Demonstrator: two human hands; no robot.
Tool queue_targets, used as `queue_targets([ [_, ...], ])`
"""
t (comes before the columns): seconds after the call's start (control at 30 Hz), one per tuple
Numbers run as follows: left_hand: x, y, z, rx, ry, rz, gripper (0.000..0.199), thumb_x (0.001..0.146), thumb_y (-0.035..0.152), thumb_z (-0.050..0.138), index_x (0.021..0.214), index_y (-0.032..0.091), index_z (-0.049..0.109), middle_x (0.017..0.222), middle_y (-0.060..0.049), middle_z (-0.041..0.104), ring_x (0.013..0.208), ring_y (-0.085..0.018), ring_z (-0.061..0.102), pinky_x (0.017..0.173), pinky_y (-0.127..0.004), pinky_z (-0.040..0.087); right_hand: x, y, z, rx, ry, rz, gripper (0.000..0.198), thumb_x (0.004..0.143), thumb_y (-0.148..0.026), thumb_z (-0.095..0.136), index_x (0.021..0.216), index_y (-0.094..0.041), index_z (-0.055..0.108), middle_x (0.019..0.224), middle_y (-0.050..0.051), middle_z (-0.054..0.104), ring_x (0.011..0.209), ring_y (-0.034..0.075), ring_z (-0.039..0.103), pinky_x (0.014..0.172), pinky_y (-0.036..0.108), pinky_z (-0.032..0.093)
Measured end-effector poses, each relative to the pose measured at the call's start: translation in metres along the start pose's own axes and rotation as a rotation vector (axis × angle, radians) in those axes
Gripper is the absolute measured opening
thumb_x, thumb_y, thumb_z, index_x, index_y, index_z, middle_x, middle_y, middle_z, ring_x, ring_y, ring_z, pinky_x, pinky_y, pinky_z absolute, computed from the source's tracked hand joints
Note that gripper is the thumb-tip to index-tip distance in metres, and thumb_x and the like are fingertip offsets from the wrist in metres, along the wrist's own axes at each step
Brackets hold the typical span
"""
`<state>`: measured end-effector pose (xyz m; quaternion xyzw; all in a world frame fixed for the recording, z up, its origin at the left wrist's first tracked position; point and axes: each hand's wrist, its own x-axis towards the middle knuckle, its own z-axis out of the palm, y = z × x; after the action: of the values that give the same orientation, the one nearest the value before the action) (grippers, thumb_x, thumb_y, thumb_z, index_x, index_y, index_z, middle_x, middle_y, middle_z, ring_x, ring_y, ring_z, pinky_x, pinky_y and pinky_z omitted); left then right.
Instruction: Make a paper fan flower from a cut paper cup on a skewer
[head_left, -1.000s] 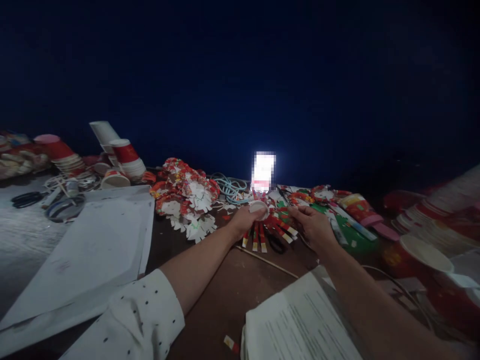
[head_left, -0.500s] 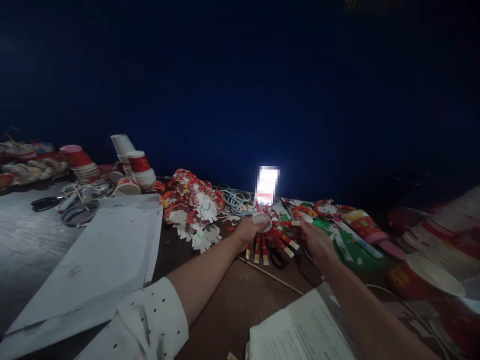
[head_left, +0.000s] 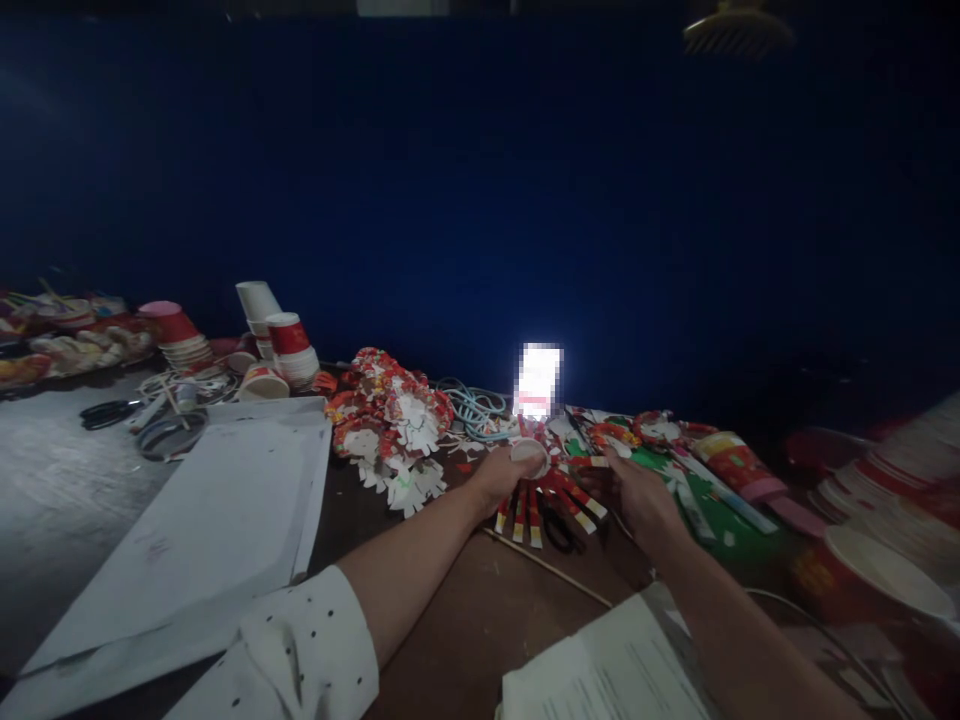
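1. Right hand (head_left: 646,498) sits farther out from the base of the one cut paper cup (head_left: 553,482) than a second ago.
2. Left hand (head_left: 504,474) pinches that base, just before one lit, pixelated screen (head_left: 538,380); I can't tell whether the right one grips a strip's end.
3. Nearer than the screen: one stick (head_left: 550,569); one black loop (head_left: 576,545), half hidden.

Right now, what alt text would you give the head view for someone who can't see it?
The person's left hand holds a red paper cup cut into splayed strips, with the right hand at the tip of one strip. Behind it glows a bright, pixelated screen; to the left lie cut paper pieces, nearer a thin stick and printed pages.
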<state>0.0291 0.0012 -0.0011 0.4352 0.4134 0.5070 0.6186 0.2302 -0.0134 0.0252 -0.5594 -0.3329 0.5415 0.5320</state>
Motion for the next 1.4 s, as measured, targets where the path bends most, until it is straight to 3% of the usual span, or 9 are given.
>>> queue_targets([
  [0.13,-0.003,-0.001,0.002,-0.009,-0.103,0.010,0.047,0.054,0.049,0.090,0.078,0.012,0.075,0.077,-0.005,0.072,0.079,-0.019,0.062,0.092,-0.037,0.046,-0.004,-0.005,0.000,0.098,-0.125,0.119,0.035,0.094,-0.049,0.057,0.101,-0.016,0.069,0.084,0.014,0.078,0.079,0.023,0.077,0.063,0.029,0.061],
  [0.23,-0.004,-0.004,0.003,0.005,-0.166,0.020,0.047,0.054,0.049,0.091,0.080,0.012,0.075,0.080,-0.005,0.071,0.080,-0.018,0.062,0.093,-0.036,0.045,-0.011,-0.008,0.001,0.167,-0.221,0.178,0.028,0.088,-0.043,0.066,0.101,-0.019,0.070,0.089,0.010,0.079,0.080,0.023,0.076,0.064,0.030,0.063],
  [0.47,-0.008,-0.003,0.005,0.049,-0.260,0.003,0.048,0.056,0.050,0.090,0.083,0.014,0.076,0.084,-0.004,0.072,0.087,-0.019,0.062,0.096,-0.036,0.044,-0.019,-0.010,0.007,0.135,-0.289,0.057,0.021,0.065,-0.027,0.086,0.081,-0.019,0.074,0.078,0.004,0.078,0.068,0.019,0.073,0.066,0.028,0.062],
  [0.6,-0.011,0.004,0.005,0.001,-0.278,-0.008,0.052,0.053,0.050,0.092,0.087,0.014,0.077,0.090,-0.005,0.074,0.092,-0.020,0.064,0.099,-0.037,0.043,-0.020,-0.009,0.012,0.086,-0.173,-0.056,0.033,0.052,-0.028,0.094,0.071,-0.019,0.069,0.058,-0.001,0.069,0.052,0.018,0.067,0.054,0.029,0.058],
  [0.77,-0.007,0.002,0.004,-0.045,-0.194,-0.064,0.054,0.048,0.048,0.094,0.086,0.014,0.078,0.082,-0.005,0.074,0.085,-0.020,0.066,0.095,-0.037,0.046,-0.021,-0.005,0.015,-0.005,-0.125,-0.166,0.039,0.048,-0.037,0.095,0.071,-0.020,0.069,0.063,0.000,0.072,0.059,0.020,0.070,0.058,0.030,0.059],
  [1.0,-0.003,-0.004,0.002,-0.037,-0.140,-0.044,0.046,0.049,0.043,0.093,0.080,0.013,0.078,0.080,-0.006,0.075,0.082,-0.021,0.067,0.093,-0.037,0.047,-0.016,-0.007,0.011,-0.075,-0.118,-0.172,0.035,0.065,-0.052,0.083,0.070,-0.020,0.071,0.074,0.004,0.075,0.060,0.017,0.069,0.054,0.026,0.054],
  [1.2,0.002,-0.006,0.000,-0.013,-0.103,-0.034,0.043,0.050,0.042,0.093,0.078,0.013,0.078,0.079,-0.006,0.076,0.082,-0.021,0.067,0.093,-0.038,0.048,-0.010,-0.007,0.003,-0.130,0.071,-0.274,0.038,0.055,-0.048,0.089,0.071,-0.020,0.070,0.063,-0.002,0.067,0.057,0.016,0.062,0.059,0.030,0.055],
  [1.3,0.003,-0.007,0.000,-0.003,-0.106,-0.029,0.043,0.051,0.041,0.092,0.081,0.014,0.079,0.082,-0.006,0.076,0.085,-0.021,0.067,0.095,-0.038,0.047,-0.007,-0.007,0.000,-0.215,0.126,-0.367,0.036,0.060,-0.051,0.085,0.067,-0.019,0.069,0.063,-0.001,0.065,0.057,0.015,0.059,0.060,0.030,0.055],
  [1.4,0.003,-0.006,0.000,0.003,-0.120,-0.019,0.044,0.052,0.042,0.092,0.082,0.014,0.078,0.081,-0.006,0.075,0.085,-0.022,0.068,0.095,-0.039,0.047,-0.008,-0.009,0.000,-0.194,0.118,-0.337,0.034,0.066,-0.052,0.080,0.069,-0.020,0.069,0.062,-0.001,0.064,0.054,0.015,0.058,0.057,0.033,0.056],
])
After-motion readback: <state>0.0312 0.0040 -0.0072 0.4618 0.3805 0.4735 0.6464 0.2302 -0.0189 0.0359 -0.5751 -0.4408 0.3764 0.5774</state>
